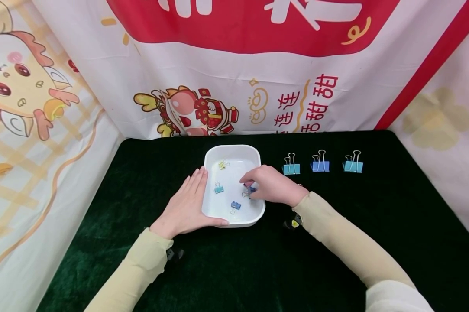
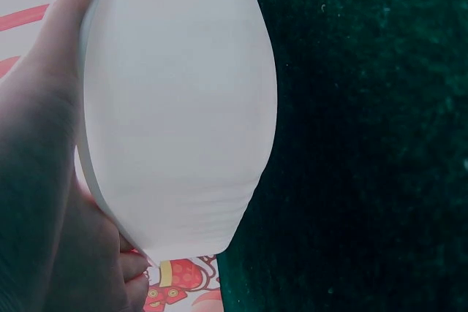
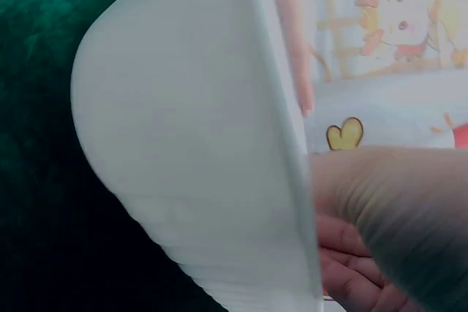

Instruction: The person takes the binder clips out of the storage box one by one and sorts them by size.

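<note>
A white rectangular tray (image 1: 234,151) sits on the dark green cloth, with several small binder clips inside. My left hand (image 1: 185,206) rests along its left side, fingers straight and thumb over the front rim. My right hand (image 1: 275,184) reaches over the right rim, with bent fingers at a pink binder clip (image 1: 248,184) and a dark blue binder clip (image 1: 251,190); I cannot tell whether it pinches either one. A yellow clip (image 1: 223,164), a teal clip (image 1: 218,188) and a blue clip (image 1: 235,206) lie apart. Tray walls hide the contents in both wrist views.
To the right of the tray, three larger binder clips stand in a row: a teal one (image 1: 291,165), a blue one (image 1: 320,163) and another teal one (image 1: 353,164). Printed cloth hangings (image 1: 218,65) rise behind the table and on both sides.
</note>
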`<state>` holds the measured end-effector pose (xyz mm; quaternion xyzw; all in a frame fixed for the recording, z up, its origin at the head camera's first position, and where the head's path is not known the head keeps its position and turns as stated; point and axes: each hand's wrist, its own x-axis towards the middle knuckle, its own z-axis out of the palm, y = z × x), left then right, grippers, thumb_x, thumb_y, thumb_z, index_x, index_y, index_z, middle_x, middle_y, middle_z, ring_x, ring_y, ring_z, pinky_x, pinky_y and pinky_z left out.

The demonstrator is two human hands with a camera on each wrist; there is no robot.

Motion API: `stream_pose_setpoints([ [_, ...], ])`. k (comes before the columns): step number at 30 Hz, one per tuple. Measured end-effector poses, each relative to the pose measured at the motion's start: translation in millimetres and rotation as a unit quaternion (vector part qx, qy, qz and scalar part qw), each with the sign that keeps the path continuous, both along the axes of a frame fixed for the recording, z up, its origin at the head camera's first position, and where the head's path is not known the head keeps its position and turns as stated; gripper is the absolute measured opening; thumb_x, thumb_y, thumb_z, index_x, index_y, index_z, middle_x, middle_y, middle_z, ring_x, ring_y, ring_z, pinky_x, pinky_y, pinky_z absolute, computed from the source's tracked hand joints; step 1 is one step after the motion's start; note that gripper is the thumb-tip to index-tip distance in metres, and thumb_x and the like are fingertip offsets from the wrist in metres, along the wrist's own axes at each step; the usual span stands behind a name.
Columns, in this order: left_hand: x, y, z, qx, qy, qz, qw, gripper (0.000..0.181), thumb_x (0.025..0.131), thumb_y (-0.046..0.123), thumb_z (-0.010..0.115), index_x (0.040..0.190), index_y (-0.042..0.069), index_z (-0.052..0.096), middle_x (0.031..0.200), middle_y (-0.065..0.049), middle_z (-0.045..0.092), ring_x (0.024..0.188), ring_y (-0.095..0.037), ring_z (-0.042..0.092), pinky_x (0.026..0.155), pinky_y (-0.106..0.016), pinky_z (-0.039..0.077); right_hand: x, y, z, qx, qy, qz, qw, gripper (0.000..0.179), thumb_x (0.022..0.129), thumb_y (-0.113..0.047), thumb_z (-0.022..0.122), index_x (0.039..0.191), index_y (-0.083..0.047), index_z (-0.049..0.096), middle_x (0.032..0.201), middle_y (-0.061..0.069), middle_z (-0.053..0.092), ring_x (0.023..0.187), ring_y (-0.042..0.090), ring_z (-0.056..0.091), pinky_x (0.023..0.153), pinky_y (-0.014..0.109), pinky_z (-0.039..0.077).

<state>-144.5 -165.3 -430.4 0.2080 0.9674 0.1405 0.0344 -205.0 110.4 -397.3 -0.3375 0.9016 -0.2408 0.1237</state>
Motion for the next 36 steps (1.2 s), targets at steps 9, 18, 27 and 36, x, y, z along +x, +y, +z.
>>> stream_pose_setpoints([
  [9, 1.1, 0.9, 0.6, -0.004, -0.003, 0.006, 1.0000, 0.143, 0.064, 0.099, 0.051, 0.164, 0.009, 0.004, 0.170, -0.004, -0.002, 0.154, -0.019, -0.001, 0.123, -0.043, 0.007, -2.0, -8, -4.0, 0.085, 0.056, 0.002, 0.9948, 0.028, 0.085, -0.003, 0.083, 0.110, -0.013, 0.081, 0.107, 0.000, 0.073, 0.094, 0.011, 0.064, 0.083, 0.027, 0.057],
  [18, 1.3, 1.0, 1.2, 0.000, 0.000, 0.006, 1.0000, 0.142, 0.064, 0.098, 0.052, 0.164, 0.008, 0.006, 0.170, -0.005, 0.000, 0.155, -0.020, -0.001, 0.123, -0.044, 0.008, -1.8, -15, -7.1, 0.102, 0.063, 0.011, 0.9928, 0.014, 0.088, -0.011, 0.082, 0.101, -0.017, 0.082, 0.093, -0.005, 0.072, 0.083, 0.007, 0.062, 0.082, 0.025, 0.056],
  [27, 1.5, 1.3, 1.3, -0.002, -0.004, 0.004, 1.0000, 0.142, 0.065, 0.099, 0.051, 0.164, 0.009, 0.004, 0.170, -0.005, -0.001, 0.155, -0.020, -0.002, 0.123, -0.044, 0.007, -0.7, -15, -10.2, 0.072, 0.070, 0.020, 0.9947, 0.011, 0.085, -0.012, 0.084, 0.094, -0.017, 0.081, 0.093, -0.006, 0.072, 0.086, 0.006, 0.064, 0.080, 0.023, 0.056],
  [36, 1.5, 1.1, 1.2, 0.003, -0.002, 0.004, 1.0000, 0.142, 0.065, 0.098, 0.052, 0.164, 0.009, 0.005, 0.170, -0.006, 0.000, 0.155, -0.021, 0.000, 0.123, -0.045, 0.008, -1.6, -14, -10.5, 0.067, 0.077, 0.029, 0.9944, 0.007, 0.085, -0.015, 0.085, 0.087, -0.018, 0.078, 0.088, -0.009, 0.072, 0.082, 0.004, 0.064, 0.080, 0.022, 0.054],
])
